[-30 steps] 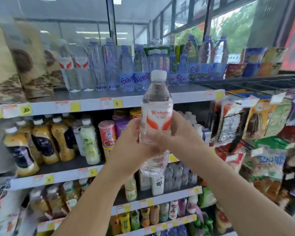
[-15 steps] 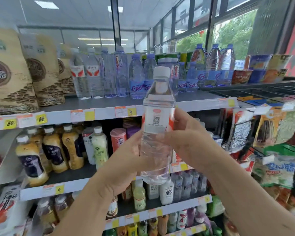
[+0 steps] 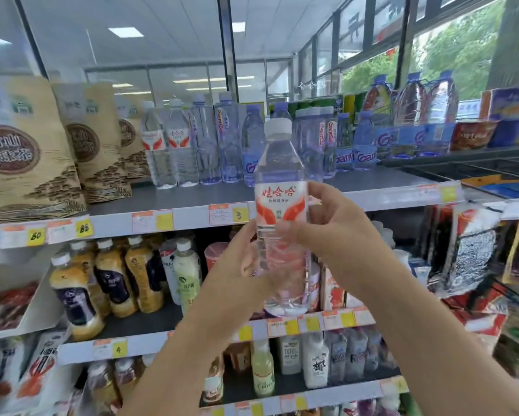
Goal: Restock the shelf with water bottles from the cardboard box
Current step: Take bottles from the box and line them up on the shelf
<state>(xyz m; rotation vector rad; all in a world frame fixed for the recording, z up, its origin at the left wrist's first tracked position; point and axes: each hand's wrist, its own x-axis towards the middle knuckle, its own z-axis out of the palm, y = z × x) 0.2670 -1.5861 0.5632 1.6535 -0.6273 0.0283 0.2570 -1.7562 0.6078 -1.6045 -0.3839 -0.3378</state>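
One water bottle [image 3: 280,199], one left hand [image 3: 237,265], one right hand [image 3: 333,232], three brown bags [image 3: 21,151] [image 3: 90,139] [image 3: 130,136].

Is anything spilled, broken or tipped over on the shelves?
Nothing stands out. The clear plastic water bottle with the red-and-white label is upright and capped, held by the left hand and right hand. The two matching bottles on the grey top shelf stand straight, and no spill shows there.
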